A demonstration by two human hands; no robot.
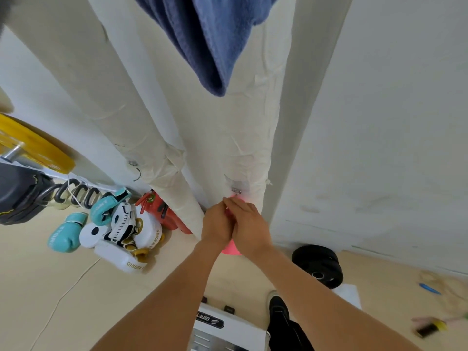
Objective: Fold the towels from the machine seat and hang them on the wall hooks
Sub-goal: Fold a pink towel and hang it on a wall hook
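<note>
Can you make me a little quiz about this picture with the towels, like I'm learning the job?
1. True or false: a blue towel already hangs high on the wall.
2. What colour is the towel that both hands hold?
A. pink  B. green  C. white
3. Fill in: the left hand and right hand hold it up just below a small metal ____.

Key: 1 true; 2 A; 3 hook.
</note>
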